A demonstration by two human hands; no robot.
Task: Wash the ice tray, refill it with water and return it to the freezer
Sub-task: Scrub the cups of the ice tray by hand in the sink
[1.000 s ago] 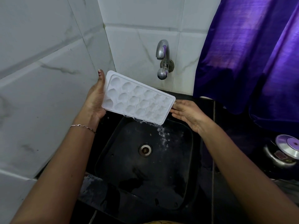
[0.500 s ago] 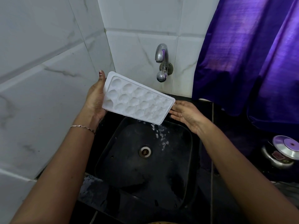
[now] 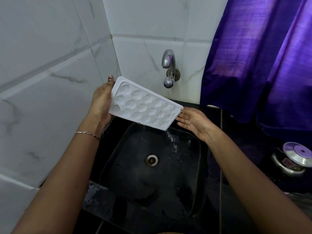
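Note:
A white plastic ice tray (image 3: 145, 107) with several round cups is held tilted over the black sink (image 3: 194, 166), its right end lower. Water runs off its lower right corner into the basin. My left hand (image 3: 101, 103) grips the tray's left short end, thumb up along the edge. My right hand (image 3: 194, 122) is at the tray's right end, palm up, fingers spread, fingertips touching the edge. The steel tap (image 3: 168, 68) sticks out of the tiled wall just above the tray; no water comes from its spout.
White marble-look tiles (image 3: 50, 81) cover the left and back walls. A purple curtain (image 3: 261, 56) hangs at the right. A steel lidded pot (image 3: 293, 159) stands on the dark counter at the far right. The sink drain (image 3: 152, 159) lies in the basin's middle.
The tray has stayed tilted with both hands at its ends. The stream off its lower edge has thinned and now falls only from the right corner.

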